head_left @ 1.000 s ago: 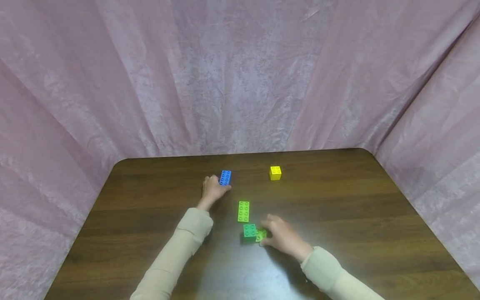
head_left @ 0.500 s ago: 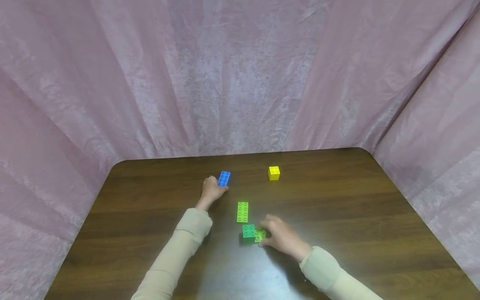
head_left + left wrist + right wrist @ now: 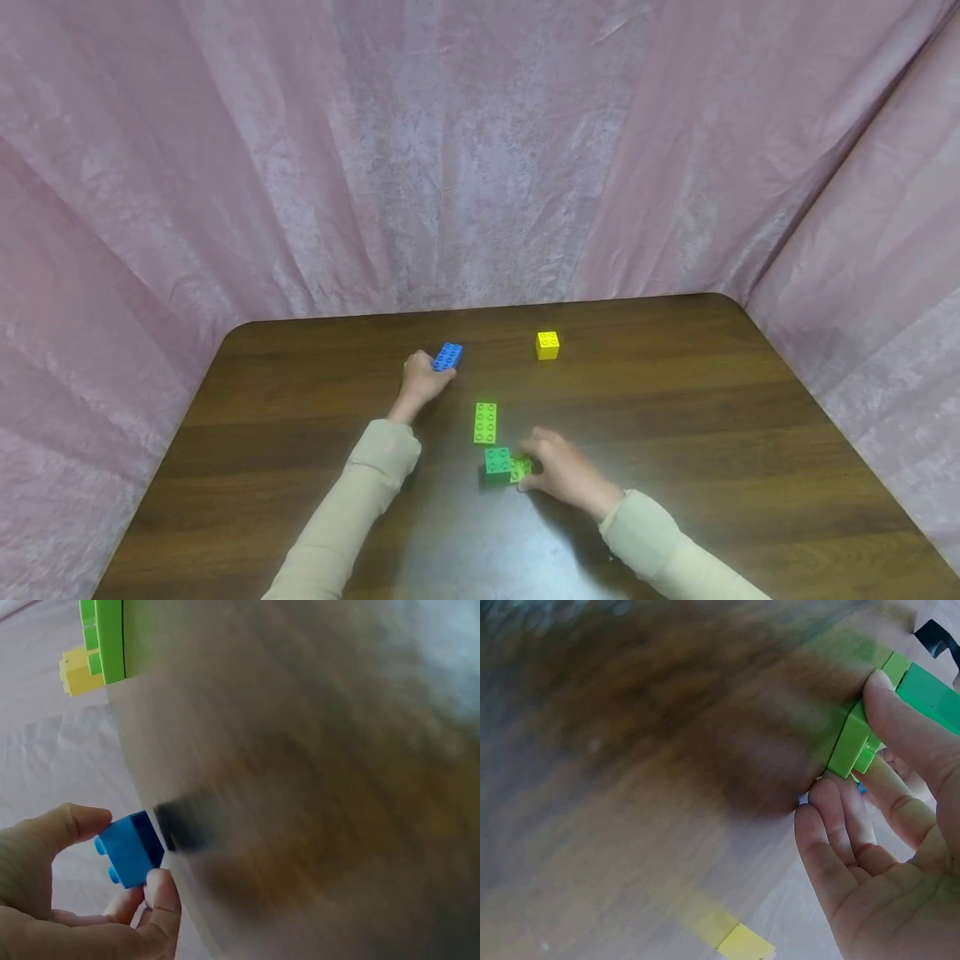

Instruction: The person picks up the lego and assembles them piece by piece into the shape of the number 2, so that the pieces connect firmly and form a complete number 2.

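Note:
My left hand point(image 3: 423, 379) pinches a blue toy building brick point(image 3: 447, 357) between thumb and fingers at the table's far left-centre. In the left wrist view the blue brick point(image 3: 129, 850) appears tilted, its dark reflection on the tabletop beside it. Nearer the front, my right hand point(image 3: 564, 471) holds a lime green brick point(image 3: 520, 470), thumb on one side and fingers on the other, as the right wrist view of the lime brick point(image 3: 849, 739) shows. A darker green brick point(image 3: 497, 465) sits on that lime brick's left part. My fingers hide some of the lime brick.
Between the hands lies another lime green brick point(image 3: 485, 423), flat and lengthwise. A yellow brick point(image 3: 547, 345) stands near the back of the brown wooden table point(image 3: 675, 375). Behind the table's far edge hangs a pink curtain point(image 3: 480, 167).
The blue brick has turned slightly clockwise and seems a little tipped in my left hand. My right hand and the green bricks keep their places.

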Action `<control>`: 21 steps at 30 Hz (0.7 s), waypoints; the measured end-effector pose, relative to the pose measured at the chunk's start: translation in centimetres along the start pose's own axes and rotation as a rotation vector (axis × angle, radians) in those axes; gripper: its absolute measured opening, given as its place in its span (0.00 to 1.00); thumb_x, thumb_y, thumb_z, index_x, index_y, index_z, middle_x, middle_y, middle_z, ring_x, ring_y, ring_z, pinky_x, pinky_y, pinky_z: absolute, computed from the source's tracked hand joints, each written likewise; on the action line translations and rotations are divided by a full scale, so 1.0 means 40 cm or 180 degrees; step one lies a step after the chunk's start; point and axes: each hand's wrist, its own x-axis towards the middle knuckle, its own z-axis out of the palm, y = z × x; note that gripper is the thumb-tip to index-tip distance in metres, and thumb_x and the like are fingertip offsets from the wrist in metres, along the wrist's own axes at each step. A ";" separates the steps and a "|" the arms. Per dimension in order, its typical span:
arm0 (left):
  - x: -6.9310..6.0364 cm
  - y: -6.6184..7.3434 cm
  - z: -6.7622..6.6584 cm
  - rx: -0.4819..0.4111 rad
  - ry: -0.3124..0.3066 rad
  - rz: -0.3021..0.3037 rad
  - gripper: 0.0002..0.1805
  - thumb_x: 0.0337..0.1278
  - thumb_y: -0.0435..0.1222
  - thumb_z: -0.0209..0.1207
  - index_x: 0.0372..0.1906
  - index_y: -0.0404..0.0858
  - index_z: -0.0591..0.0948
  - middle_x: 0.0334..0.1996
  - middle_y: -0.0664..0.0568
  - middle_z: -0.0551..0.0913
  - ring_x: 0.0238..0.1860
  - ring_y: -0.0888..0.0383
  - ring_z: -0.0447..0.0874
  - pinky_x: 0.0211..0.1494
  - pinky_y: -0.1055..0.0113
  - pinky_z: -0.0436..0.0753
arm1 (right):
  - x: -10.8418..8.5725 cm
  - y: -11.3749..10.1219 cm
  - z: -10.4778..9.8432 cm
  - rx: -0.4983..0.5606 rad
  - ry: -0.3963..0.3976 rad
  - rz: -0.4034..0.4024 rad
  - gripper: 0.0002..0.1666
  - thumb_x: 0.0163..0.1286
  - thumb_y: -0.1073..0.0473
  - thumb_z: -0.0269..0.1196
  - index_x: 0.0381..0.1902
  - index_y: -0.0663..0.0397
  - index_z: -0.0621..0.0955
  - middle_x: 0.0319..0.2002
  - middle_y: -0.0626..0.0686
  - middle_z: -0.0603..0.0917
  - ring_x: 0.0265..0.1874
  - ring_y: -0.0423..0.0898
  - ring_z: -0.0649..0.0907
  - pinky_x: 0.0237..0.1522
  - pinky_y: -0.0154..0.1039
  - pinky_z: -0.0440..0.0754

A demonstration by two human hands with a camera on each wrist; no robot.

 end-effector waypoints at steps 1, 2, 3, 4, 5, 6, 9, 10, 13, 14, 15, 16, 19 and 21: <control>-0.002 -0.002 -0.001 0.0001 0.0025 0.0031 0.20 0.52 0.36 0.65 0.43 0.23 0.77 0.39 0.35 0.80 0.36 0.50 0.76 0.39 0.62 0.81 | 0.000 0.000 0.001 0.0004 -0.0001 -0.0002 0.23 0.48 0.59 0.75 0.44 0.60 0.84 0.33 0.47 0.79 0.32 0.39 0.75 0.37 0.34 0.81; -0.004 -0.003 -0.002 -0.0008 0.0042 0.0061 0.21 0.52 0.36 0.65 0.44 0.22 0.76 0.40 0.34 0.80 0.38 0.49 0.76 0.42 0.59 0.82 | -0.001 -0.001 0.003 0.0013 0.0000 -0.0001 0.23 0.48 0.59 0.75 0.44 0.60 0.84 0.33 0.46 0.79 0.32 0.39 0.75 0.37 0.34 0.80; -0.006 -0.004 -0.003 -0.0013 0.0056 0.0092 0.22 0.52 0.37 0.65 0.44 0.22 0.76 0.41 0.34 0.80 0.40 0.47 0.77 0.44 0.57 0.82 | -0.001 0.000 0.004 0.0020 0.0007 0.0001 0.23 0.48 0.59 0.75 0.43 0.60 0.84 0.32 0.46 0.79 0.32 0.39 0.74 0.36 0.33 0.80; -0.007 -0.005 -0.005 -0.0020 0.0067 0.0118 0.22 0.51 0.37 0.65 0.45 0.22 0.76 0.42 0.33 0.80 0.42 0.46 0.77 0.46 0.55 0.82 | -0.001 -0.001 0.005 0.0020 0.0012 0.0000 0.23 0.48 0.59 0.75 0.43 0.60 0.84 0.32 0.46 0.79 0.32 0.39 0.74 0.36 0.33 0.80; -0.009 -0.006 -0.006 -0.0055 0.0074 0.0130 0.23 0.51 0.37 0.65 0.45 0.22 0.76 0.42 0.33 0.79 0.43 0.45 0.77 0.48 0.54 0.82 | -0.001 -0.001 0.006 0.0030 0.0018 -0.0002 0.23 0.47 0.59 0.75 0.43 0.60 0.84 0.32 0.46 0.79 0.31 0.39 0.74 0.35 0.33 0.79; -0.010 -0.008 -0.008 -0.0084 0.0087 0.0150 0.23 0.51 0.37 0.65 0.46 0.22 0.75 0.43 0.33 0.79 0.44 0.44 0.77 0.49 0.54 0.82 | -0.001 -0.001 0.007 0.0018 0.0030 -0.0009 0.23 0.47 0.59 0.75 0.43 0.59 0.85 0.31 0.46 0.79 0.31 0.38 0.74 0.35 0.32 0.79; -0.014 -0.015 -0.013 -0.0171 0.0132 0.0196 0.24 0.52 0.37 0.65 0.48 0.23 0.75 0.45 0.33 0.79 0.46 0.44 0.76 0.49 0.54 0.81 | 0.000 -0.001 0.009 0.0036 0.0031 -0.0013 0.23 0.47 0.59 0.75 0.43 0.59 0.85 0.31 0.46 0.78 0.31 0.38 0.73 0.35 0.32 0.79; -0.015 -0.018 -0.014 -0.0204 0.0141 0.0207 0.24 0.52 0.37 0.65 0.49 0.23 0.75 0.45 0.33 0.78 0.46 0.44 0.76 0.49 0.54 0.81 | 0.000 0.000 0.010 0.0039 0.0030 -0.0022 0.23 0.47 0.59 0.75 0.43 0.59 0.84 0.31 0.46 0.78 0.31 0.38 0.73 0.35 0.32 0.79; -0.022 -0.017 -0.014 -0.0238 0.0176 0.0267 0.25 0.52 0.37 0.65 0.49 0.23 0.75 0.46 0.33 0.78 0.46 0.45 0.75 0.49 0.54 0.81 | 0.002 0.002 0.006 0.0067 0.0022 -0.0024 0.23 0.48 0.61 0.75 0.44 0.60 0.84 0.31 0.46 0.78 0.31 0.39 0.73 0.35 0.32 0.79; -0.026 -0.015 -0.013 -0.0243 0.0175 0.0286 0.24 0.52 0.37 0.65 0.49 0.24 0.75 0.45 0.34 0.78 0.46 0.45 0.76 0.48 0.55 0.81 | 0.002 0.002 0.004 0.0058 0.0020 -0.0017 0.23 0.48 0.61 0.75 0.44 0.60 0.84 0.31 0.46 0.78 0.31 0.40 0.73 0.35 0.32 0.79; -0.030 -0.012 -0.012 -0.0242 0.0173 0.0305 0.24 0.52 0.37 0.65 0.49 0.24 0.75 0.45 0.34 0.78 0.45 0.45 0.76 0.48 0.56 0.82 | 0.002 0.002 0.003 0.0050 0.0022 -0.0008 0.23 0.48 0.61 0.75 0.44 0.60 0.84 0.31 0.46 0.78 0.31 0.40 0.73 0.35 0.32 0.79; -0.035 -0.008 -0.010 -0.0257 0.0170 0.0318 0.24 0.52 0.36 0.66 0.49 0.24 0.75 0.45 0.34 0.78 0.45 0.45 0.77 0.48 0.56 0.82 | 0.001 0.002 0.002 0.0049 0.0021 0.0004 0.23 0.48 0.61 0.75 0.44 0.60 0.84 0.31 0.46 0.77 0.31 0.40 0.73 0.35 0.32 0.78; -0.055 0.001 -0.006 -0.0287 0.0146 0.0379 0.22 0.51 0.35 0.66 0.48 0.24 0.76 0.43 0.34 0.78 0.43 0.46 0.78 0.45 0.59 0.83 | -0.003 0.000 0.004 0.0044 0.0002 0.0019 0.23 0.49 0.60 0.75 0.44 0.60 0.84 0.31 0.46 0.77 0.31 0.40 0.73 0.34 0.32 0.78; -0.066 0.011 -0.006 -0.0340 0.0111 0.0415 0.22 0.51 0.35 0.66 0.48 0.24 0.76 0.43 0.35 0.78 0.43 0.46 0.79 0.45 0.59 0.84 | -0.004 0.001 0.004 0.0051 -0.0003 0.0018 0.23 0.49 0.60 0.75 0.44 0.60 0.84 0.31 0.46 0.77 0.31 0.40 0.73 0.34 0.32 0.78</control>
